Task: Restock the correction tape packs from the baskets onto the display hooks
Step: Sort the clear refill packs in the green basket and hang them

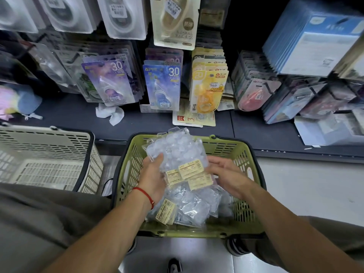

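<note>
A green basket (241,152) on the floor in front of me holds several clear plastic packs with yellow labels. My left hand (153,178) grips a stack of these clear packs (177,150) from the left side, above the basket. My right hand (226,174) touches the stack's right edge with loosely bent fingers. More clear packs (191,207) lie in the basket below. On the display hooks hang purple packs (110,81), blue packs (162,85) and yellow packs (208,89) of correction tape.
A beige basket (49,168) stands to the left of the green one. A dark shelf (78,115) carries a crumpled white tissue (110,113) and a loose yellow card (189,119). Pink packs (254,93) and blue boxes (315,42) hang at the right.
</note>
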A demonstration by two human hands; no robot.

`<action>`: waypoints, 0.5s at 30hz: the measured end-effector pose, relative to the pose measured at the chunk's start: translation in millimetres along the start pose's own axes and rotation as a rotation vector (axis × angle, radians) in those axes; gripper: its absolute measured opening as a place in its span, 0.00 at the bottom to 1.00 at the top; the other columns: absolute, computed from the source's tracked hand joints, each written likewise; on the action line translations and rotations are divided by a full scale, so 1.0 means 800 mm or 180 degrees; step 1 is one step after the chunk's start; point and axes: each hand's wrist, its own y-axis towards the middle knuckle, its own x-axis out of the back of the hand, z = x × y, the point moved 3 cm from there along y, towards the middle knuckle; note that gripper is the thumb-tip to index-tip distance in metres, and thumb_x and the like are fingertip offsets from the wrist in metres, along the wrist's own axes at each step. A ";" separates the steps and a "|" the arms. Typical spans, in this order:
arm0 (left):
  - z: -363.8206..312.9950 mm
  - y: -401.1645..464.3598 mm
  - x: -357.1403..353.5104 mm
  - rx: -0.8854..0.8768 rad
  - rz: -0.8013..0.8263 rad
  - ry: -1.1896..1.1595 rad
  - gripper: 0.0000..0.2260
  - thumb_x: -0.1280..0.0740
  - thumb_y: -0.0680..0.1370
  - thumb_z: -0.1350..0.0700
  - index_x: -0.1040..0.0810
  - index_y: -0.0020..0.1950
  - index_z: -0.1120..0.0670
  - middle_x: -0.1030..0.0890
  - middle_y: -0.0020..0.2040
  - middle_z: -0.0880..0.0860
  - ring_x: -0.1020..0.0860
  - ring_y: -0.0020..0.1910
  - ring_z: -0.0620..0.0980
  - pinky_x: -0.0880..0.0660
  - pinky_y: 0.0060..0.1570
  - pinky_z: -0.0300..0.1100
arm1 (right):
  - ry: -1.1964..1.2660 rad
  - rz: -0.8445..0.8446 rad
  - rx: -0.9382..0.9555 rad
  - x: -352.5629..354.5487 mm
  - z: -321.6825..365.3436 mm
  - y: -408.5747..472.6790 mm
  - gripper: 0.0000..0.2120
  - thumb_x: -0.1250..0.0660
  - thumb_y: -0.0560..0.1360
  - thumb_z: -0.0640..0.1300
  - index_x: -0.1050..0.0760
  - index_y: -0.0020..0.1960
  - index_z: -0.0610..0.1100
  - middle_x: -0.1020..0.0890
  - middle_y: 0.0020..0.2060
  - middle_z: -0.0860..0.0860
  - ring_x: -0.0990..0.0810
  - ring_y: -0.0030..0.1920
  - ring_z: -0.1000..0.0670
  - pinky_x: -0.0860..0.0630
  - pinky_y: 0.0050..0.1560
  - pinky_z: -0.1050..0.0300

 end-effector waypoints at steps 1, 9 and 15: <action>0.000 -0.001 -0.003 0.0001 0.0118 0.0093 0.21 0.32 0.83 0.47 0.34 0.74 0.46 0.17 0.64 0.57 0.15 0.58 0.61 0.17 0.54 0.59 | -0.0086 0.0109 -0.0003 -0.009 0.000 0.001 0.19 0.34 0.80 0.30 0.19 0.66 0.44 0.14 0.60 0.43 0.15 0.62 0.41 0.18 0.62 0.43; 0.021 0.000 0.012 -0.0060 0.0303 0.0656 0.26 0.21 0.73 0.63 0.29 0.64 0.46 0.12 0.52 0.57 0.12 0.47 0.58 0.16 0.37 0.54 | -0.1416 0.0373 0.0075 -0.030 -0.012 0.015 0.20 0.31 0.81 0.40 0.20 0.67 0.62 0.15 0.58 0.55 0.16 0.57 0.53 0.19 0.51 0.63; 0.017 0.009 0.028 -0.0008 0.0155 0.0709 0.31 0.20 0.72 0.65 0.30 0.68 0.46 0.11 0.49 0.58 0.12 0.45 0.59 0.16 0.36 0.52 | -0.3744 -0.1255 -0.0348 0.050 -0.058 0.019 0.23 0.33 0.83 0.45 0.28 0.77 0.44 0.27 0.74 0.45 0.27 0.72 0.44 0.31 0.75 0.51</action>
